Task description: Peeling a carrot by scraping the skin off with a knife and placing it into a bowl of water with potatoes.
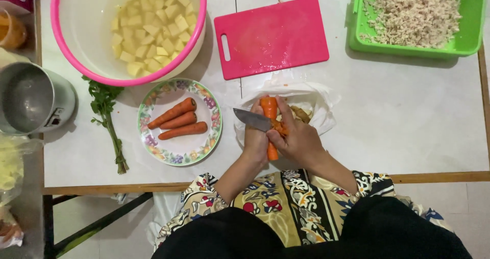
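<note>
My left hand (255, 142) grips an orange carrot (269, 108) that stands roughly upright between both hands. My right hand (300, 139) holds a knife (251, 119), whose blade lies across the carrot and points left. Both hands are above a white plastic bag (316, 103) with peelings in it. A flowered plate (153, 141) just left of my hands carries three carrots (177, 119).
A pink cutting board (270, 37) lies beyond the bag. A pink-rimmed basin (81, 29) holds cubed potatoes (153, 29). A green tray (472, 29) of shredded food stands at the far right. A herb sprig (107, 121) and a metal pot (30, 103) are on the left.
</note>
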